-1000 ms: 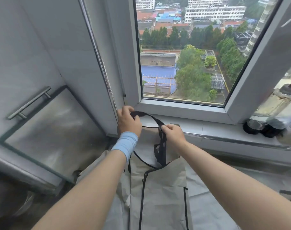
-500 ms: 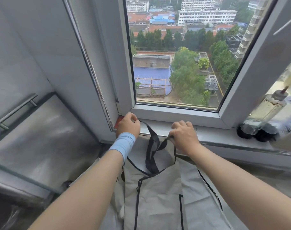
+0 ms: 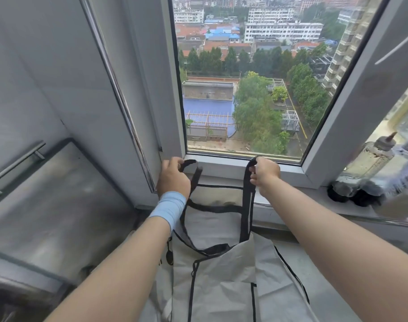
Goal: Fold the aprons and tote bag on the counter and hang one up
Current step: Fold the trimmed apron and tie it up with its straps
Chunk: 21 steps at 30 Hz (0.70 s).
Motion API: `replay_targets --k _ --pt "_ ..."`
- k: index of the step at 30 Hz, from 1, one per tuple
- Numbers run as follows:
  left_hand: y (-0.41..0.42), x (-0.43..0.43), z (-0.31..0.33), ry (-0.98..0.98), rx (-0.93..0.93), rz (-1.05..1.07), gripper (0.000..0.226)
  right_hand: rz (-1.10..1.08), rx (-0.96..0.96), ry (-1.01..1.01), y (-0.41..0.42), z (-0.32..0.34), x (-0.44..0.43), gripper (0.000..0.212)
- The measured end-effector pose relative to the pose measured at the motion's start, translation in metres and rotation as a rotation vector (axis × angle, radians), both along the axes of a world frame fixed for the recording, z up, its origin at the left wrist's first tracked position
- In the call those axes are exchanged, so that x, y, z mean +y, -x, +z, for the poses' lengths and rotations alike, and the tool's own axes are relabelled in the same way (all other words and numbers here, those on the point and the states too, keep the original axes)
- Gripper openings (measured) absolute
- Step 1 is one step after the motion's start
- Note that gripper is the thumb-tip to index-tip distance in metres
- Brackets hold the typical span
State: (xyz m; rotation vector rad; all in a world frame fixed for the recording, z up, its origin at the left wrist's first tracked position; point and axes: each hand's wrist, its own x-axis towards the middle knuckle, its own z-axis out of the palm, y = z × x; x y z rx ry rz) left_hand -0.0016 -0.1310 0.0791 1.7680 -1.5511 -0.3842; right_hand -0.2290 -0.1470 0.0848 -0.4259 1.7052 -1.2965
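Observation:
A pale grey apron (image 3: pixel 221 282) with black piping lies on the counter below the window, its top edge raised against the sill. Its black neck strap (image 3: pixel 246 201) is pulled up and spread wide. My left hand (image 3: pixel 172 178), with a light blue wristband, grips the strap's left end near the window frame. My right hand (image 3: pixel 264 174) pinches the strap's right end at the sill. More grey fabric (image 3: pixel 289 287) lies underneath to the right; I cannot tell whether it is a second apron or the tote bag.
The window sill (image 3: pixel 221 165) runs behind the hands, under an open window sash (image 3: pixel 361 89). Two squeeze bottles (image 3: pixel 372 168) stand on the sill at the right. A steel panel with a bar handle (image 3: pixel 17 163) lies left. A metal trim strip (image 3: pixel 119 96) runs up the wall.
Both hands rose and moved apart, the right one going right, which spread the bunched black strap into a wide loop and lifted the apron's top edge. The camera tilted upward.

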Motion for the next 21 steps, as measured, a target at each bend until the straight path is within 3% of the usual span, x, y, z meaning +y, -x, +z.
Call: replay_targets --k 2,3,5,8,10,12,14,17,19,21 --pt "0.006 0.015 -0.010 0.055 -0.108 -0.178 0.030 0.098 0.069 0.072 0.001 -0.009 0.004 0.029" --pt "0.011 0.022 -0.017 0.014 -0.185 -0.312 0.026 0.174 0.200 0.086 0.000 -0.013 0.009 0.040" --pt "0.021 0.029 -0.029 -0.149 -0.382 -0.555 0.023 0.358 0.577 0.177 0.002 -0.028 0.024 0.050" --pt "0.032 0.031 -0.047 -0.428 -0.592 -0.718 0.035 0.780 1.063 0.401 0.001 -0.052 0.050 0.043" --pt "0.032 0.027 -0.057 -0.473 -0.781 -0.733 0.043 1.122 1.451 0.346 -0.003 -0.067 0.060 0.047" --pt "0.029 0.023 -0.064 -0.450 -1.016 -0.710 0.045 1.286 1.801 0.151 -0.001 -0.083 0.058 0.055" --pt "0.022 0.018 -0.069 -0.440 -1.195 -0.678 0.043 1.304 1.901 0.019 0.005 -0.089 0.053 0.053" --pt "0.007 0.008 -0.072 -0.458 -1.325 -0.634 0.035 1.211 2.061 0.144 0.005 -0.096 0.047 0.043" --pt "-0.001 0.004 -0.068 -0.486 -1.319 -0.595 0.032 1.135 2.114 0.223 0.004 -0.101 0.043 0.030" --pt "-0.007 0.000 -0.063 -0.482 -1.193 -0.546 0.031 1.029 2.015 0.192 0.000 -0.101 0.040 0.032"
